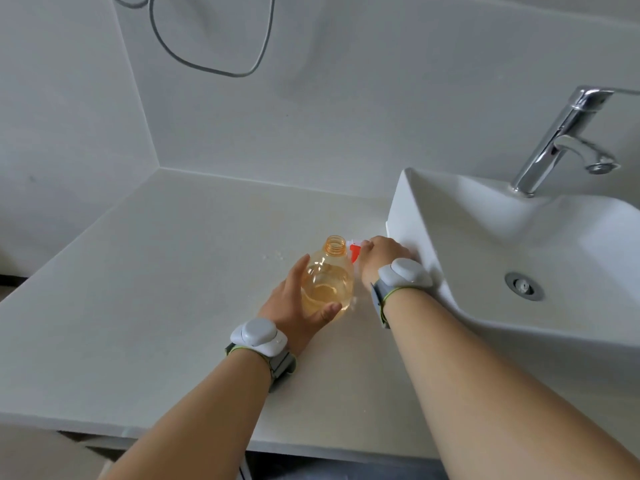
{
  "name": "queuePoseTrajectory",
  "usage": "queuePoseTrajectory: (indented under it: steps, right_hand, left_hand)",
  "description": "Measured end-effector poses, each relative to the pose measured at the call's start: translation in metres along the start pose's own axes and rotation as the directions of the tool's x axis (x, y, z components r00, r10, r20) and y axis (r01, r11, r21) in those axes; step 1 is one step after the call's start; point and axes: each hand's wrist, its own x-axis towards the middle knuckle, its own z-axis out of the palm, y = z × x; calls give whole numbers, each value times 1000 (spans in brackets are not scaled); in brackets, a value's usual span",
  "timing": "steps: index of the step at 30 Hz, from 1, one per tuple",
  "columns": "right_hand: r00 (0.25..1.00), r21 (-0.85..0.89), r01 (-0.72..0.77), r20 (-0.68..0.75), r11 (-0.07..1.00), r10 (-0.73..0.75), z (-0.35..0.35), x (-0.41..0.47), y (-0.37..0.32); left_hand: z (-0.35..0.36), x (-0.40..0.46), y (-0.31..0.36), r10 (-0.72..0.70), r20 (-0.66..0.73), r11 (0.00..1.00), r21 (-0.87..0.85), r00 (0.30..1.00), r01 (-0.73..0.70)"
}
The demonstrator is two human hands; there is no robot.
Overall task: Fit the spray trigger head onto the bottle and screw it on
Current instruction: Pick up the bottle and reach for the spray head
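A clear orange-tinted bottle [327,277] with pale liquid stands upright on the counter, its threaded neck open at the top. My left hand [294,306] wraps around its lower left side. Just right of the neck lies the red and white spray trigger head [354,251], mostly hidden under my right hand [379,258], whose fingers are curled over it beside the basin's wall. Whether the head is lifted off the counter cannot be told.
A white vessel sink [450,216] stands at the right, close against my right hand, with a chrome tap [561,140] behind it. The pale counter [156,289] runs left to a tiled corner. Its front edge is near my elbows.
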Motion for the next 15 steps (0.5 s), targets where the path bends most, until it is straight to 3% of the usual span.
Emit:
queuePoseTrajectory:
  steps: [6,15]
  right_hand:
    - [999,-67,-41,28,997,43,13,21,1]
    - [986,19,-167,25,986,166,27,29,-8]
  left_hand:
    - [-1,-1,3,-13,-3,1000,-27,1000,13]
    - [-1,-2,4,5,-32,1000,-8,999,-5]
